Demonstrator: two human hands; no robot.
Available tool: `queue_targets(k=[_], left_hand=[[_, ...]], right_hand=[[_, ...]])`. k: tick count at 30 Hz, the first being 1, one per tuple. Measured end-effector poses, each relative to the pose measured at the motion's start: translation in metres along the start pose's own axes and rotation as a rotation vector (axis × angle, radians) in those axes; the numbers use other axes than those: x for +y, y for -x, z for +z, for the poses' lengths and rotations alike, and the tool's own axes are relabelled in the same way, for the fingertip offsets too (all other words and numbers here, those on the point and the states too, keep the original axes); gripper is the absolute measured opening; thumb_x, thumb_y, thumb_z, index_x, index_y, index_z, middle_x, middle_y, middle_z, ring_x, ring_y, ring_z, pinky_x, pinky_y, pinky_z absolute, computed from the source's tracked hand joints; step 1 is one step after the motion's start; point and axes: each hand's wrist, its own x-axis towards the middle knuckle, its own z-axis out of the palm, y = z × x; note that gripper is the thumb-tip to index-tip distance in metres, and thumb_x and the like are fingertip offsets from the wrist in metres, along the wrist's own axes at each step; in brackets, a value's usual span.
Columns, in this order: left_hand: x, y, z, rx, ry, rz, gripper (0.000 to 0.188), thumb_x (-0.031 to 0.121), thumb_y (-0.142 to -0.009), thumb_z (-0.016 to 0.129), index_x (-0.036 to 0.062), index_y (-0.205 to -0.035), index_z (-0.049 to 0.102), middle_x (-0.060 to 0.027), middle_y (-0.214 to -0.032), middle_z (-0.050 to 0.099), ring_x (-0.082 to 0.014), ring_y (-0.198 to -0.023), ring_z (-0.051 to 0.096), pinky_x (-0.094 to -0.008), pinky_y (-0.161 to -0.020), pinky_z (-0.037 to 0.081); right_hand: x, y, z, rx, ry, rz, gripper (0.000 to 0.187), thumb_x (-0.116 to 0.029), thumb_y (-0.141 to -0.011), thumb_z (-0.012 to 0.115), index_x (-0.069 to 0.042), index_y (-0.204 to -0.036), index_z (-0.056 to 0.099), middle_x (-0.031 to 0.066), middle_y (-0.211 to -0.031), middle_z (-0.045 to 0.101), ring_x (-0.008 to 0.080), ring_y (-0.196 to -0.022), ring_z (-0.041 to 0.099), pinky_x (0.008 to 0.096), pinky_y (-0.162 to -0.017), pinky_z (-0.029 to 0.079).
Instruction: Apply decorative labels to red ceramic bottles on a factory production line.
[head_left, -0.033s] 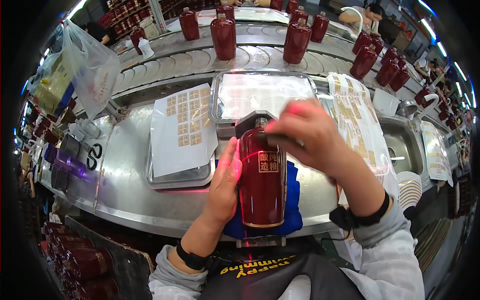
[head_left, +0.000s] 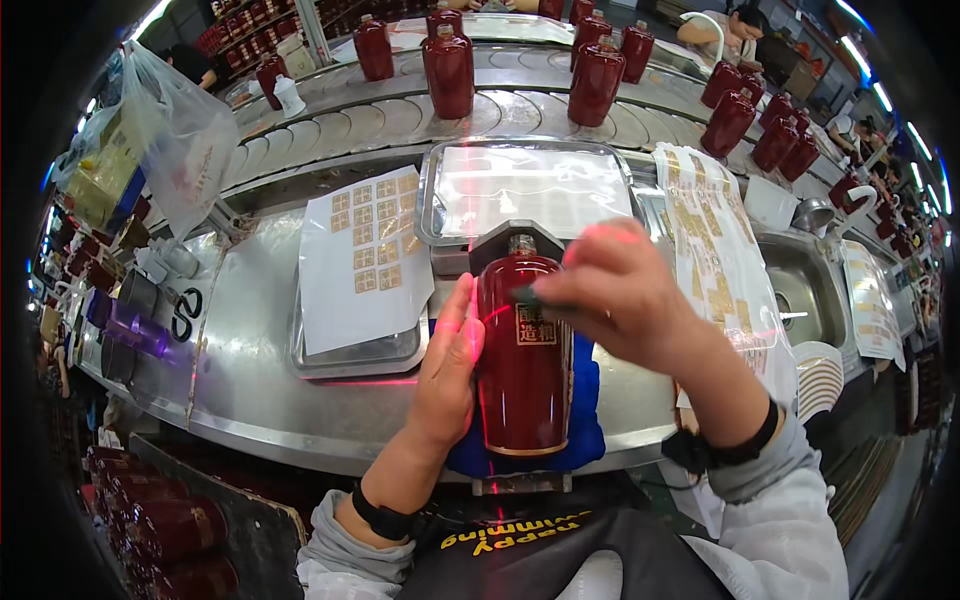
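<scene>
A dark red glazed bottle (head_left: pixel 522 400) lies tilted back in front of me, its neck against a dark metal holder (head_left: pixel 487 241) and a blue cloth (head_left: pixel 588 410) under it. A square gold label (head_left: pixel 536 335) sits on its upper front. My left hand (head_left: pixel 447 370) rests along the bottle's left side, fingers stretched out and flat against it. Over the label's upper right, my right hand (head_left: pixel 620 290) pinches a small dark flat piece (head_left: pixel 526 294), its edge at the label's top; its exact kind is unclear.
Left stands a tray (head_left: pixel 360 365) bearing a sheet of gold labels (head_left: pixel 350 270). Behind is a metal tray (head_left: pixel 530 190) of liquid. More label sheets (head_left: pixel 715 250) and a sink (head_left: pixel 805 275) are right. Red bottles (head_left: pixel 448 75) stand on the conveyor (head_left: pixel 515 110); scissors (head_left: pixel 187 312) lie left.
My right hand has moved slightly down with the dark piece, from the bottle's shoulder to the label's top edge. My left hand has stayed in place. Some conveyor bottles have shifted slightly left.
</scene>
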Motion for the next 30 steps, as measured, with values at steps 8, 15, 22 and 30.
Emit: queue_targets(k=[8,15,22,30], left_hand=[[-0.003,-0.001,-0.003,-0.051,-0.075,0.02,0.066,0.027,-0.103,0.039,-0.0028,-0.151,0.006,-0.0202,-0.152,0.028,-0.0273,-0.137,0.036,-0.0419,-0.113,0.031],[0.018,0.012,-0.01,-0.122,-0.936,0.482,0.068,0.041,-0.1,0.042,-0.0071,-0.145,0.026,-0.023,-0.147,0.037,-0.0299,-0.134,0.04,-0.0439,-0.114,0.025],[0.014,0.017,-0.016,-0.032,-1.176,0.665,0.058,0.039,-0.1,0.042,-0.0069,-0.136,0.044,-0.0204,-0.128,0.058,-0.0332,-0.124,0.05,-0.05,-0.114,0.023],[0.011,0.011,-0.018,0.129,-0.791,0.312,0.053,0.032,-0.103,0.04,-0.0086,-0.137,0.041,-0.0212,-0.125,0.06,-0.0274,-0.118,0.055,-0.0349,-0.107,0.034]], right_hand=[[-0.032,0.056,-0.009,-0.206,-0.28,0.185,0.028,-0.01,-0.069,0.074,-0.011,-0.096,0.067,0.0039,-0.083,0.054,0.0206,-0.079,0.055,0.038,-0.074,0.037],[0.003,0.016,-0.006,0.006,-0.164,0.519,0.018,-0.016,-0.081,0.073,-0.003,-0.092,0.066,0.0094,-0.078,0.062,0.0179,-0.067,0.059,0.0305,-0.059,0.046],[0.004,0.001,0.004,-0.081,-0.321,0.482,0.018,-0.016,-0.081,0.074,-0.004,-0.092,0.067,0.0077,-0.076,0.061,0.0189,-0.068,0.061,0.03,-0.058,0.047],[-0.03,-0.006,-0.007,-0.485,-0.433,0.208,0.015,-0.018,-0.077,0.074,-0.009,-0.087,0.066,0.0067,-0.075,0.057,0.0234,-0.07,0.059,0.0366,-0.065,0.045]])
